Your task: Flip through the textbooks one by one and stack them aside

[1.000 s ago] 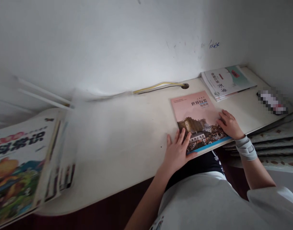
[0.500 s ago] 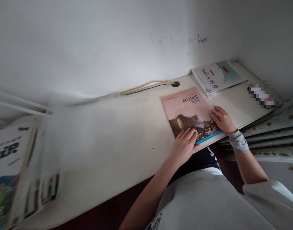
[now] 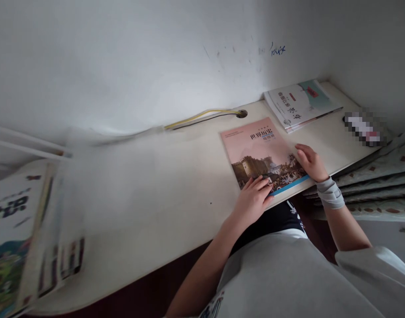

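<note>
A pink book [image 3: 255, 145] with a castle scene and a blue strip on its cover lies closed on the white desk [image 3: 176, 190], near the front edge. My left hand [image 3: 254, 196] rests flat on the book's lower left part, fingers stretched over the cover. Beside the book's right edge is my right hand [image 3: 311, 161], fingers extended and holding nothing; its fingertips are at or just off the edge, I cannot tell which. A grey band [image 3: 330, 193] wraps the right wrist.
A stack of books [image 3: 300, 104] lies at the back right. A blurred-out phone-like object [image 3: 364, 129] sits right of it. Cables [image 3: 202, 117] run along the wall into a hole [image 3: 241, 114]. More books [image 3: 10, 234] stand at far left. A patterned curtain [image 3: 368, 181] hangs at right.
My right hand has shifted slightly right, off the book's cover to its edge. My left hand stays on the book. The view has tilted very slightly.
</note>
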